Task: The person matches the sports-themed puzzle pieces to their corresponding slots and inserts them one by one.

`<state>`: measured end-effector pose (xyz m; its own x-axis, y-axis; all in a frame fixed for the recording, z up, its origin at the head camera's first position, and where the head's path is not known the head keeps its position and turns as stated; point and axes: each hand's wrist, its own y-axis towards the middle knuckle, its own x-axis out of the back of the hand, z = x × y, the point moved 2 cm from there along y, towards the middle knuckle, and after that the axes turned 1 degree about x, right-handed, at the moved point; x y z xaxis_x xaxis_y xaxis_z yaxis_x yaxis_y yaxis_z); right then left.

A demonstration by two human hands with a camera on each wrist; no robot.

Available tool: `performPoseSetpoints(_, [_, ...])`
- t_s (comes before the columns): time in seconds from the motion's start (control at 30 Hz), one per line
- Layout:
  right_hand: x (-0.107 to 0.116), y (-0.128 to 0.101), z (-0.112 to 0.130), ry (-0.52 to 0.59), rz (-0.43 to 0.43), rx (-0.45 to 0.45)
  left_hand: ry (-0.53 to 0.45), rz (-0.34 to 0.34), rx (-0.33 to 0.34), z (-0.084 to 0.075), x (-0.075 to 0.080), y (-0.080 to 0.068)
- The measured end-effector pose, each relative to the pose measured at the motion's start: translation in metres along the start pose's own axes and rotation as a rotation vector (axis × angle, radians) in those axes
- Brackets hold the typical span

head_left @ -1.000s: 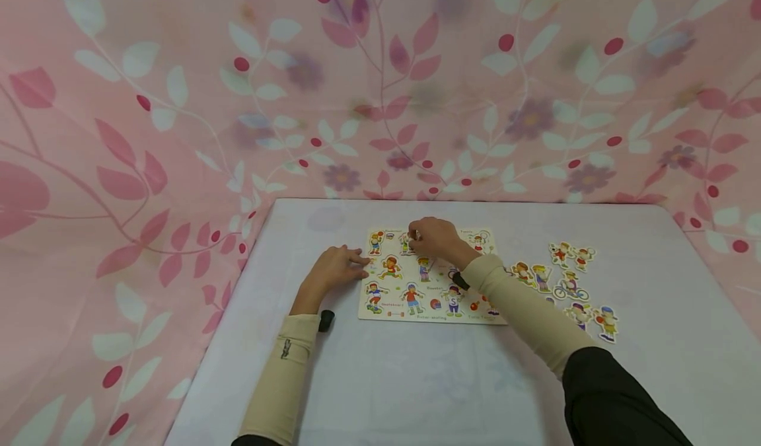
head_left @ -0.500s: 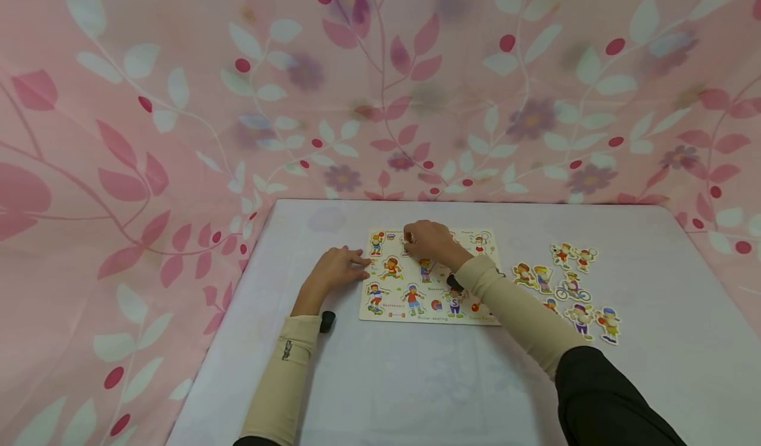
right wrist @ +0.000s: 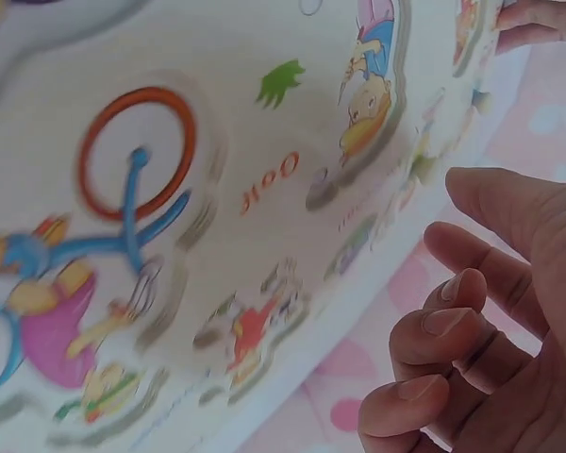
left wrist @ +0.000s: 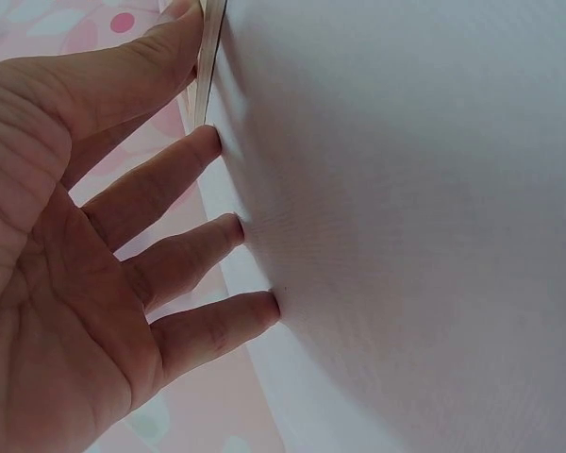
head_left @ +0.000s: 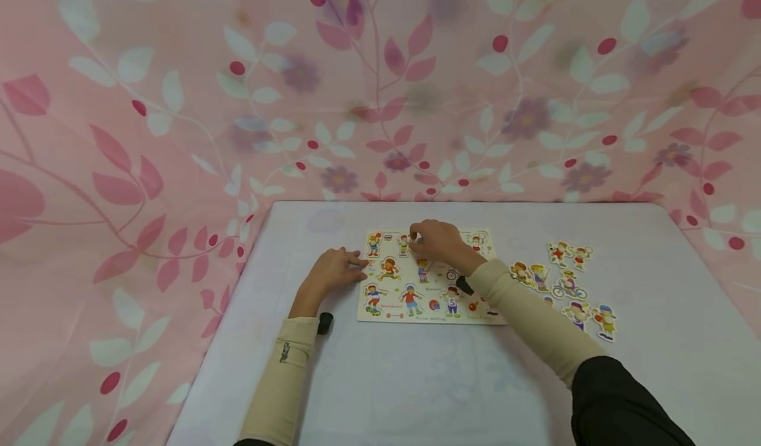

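A cream wooden puzzle board (head_left: 440,317) printed with cartoon children at sports lies on the table. My left hand (head_left: 333,271) is at its left edge, thumb against the edge in the left wrist view, other fingertips (left wrist: 208,140) resting on the white cloth. Over the board's upper middle is my right hand (head_left: 440,241), fingers loosely bent. Nothing shows between its thumb and index finger in the right wrist view. Just left of its fingertips is a small child figure (head_left: 403,246) in the top row. A bicycle figure (right wrist: 132,208) and the word Golf show close up.
Right of the board lie several loose figure pieces, among them a cyclist (head_left: 569,285), a pair at the back (head_left: 569,254) and a ball player (head_left: 605,322). White cloth (head_left: 416,386) covers the table. A pink floral curtain (head_left: 380,89) hangs behind.
My right hand first shifted slightly left over the top-row figure, then drew back right, leaving that figure showing more fully. The left hand stays at the board's edge.
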<state>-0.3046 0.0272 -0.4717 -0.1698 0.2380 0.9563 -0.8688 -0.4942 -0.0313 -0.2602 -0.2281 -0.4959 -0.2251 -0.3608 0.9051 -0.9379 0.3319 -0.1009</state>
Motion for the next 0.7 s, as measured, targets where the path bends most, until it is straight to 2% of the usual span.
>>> performPoseSetpoints(0.3, [0.014,-0.029,-0.010,0.001,-0.070,0.012,0.038,0.009,0.005,0.004,-0.001,-0.003])
performPoseSetpoints(0.7, [0.028,-0.071,-0.046,-0.001,-0.103,-0.086,0.018,0.001,-0.012,-0.001,-0.001,-0.001])
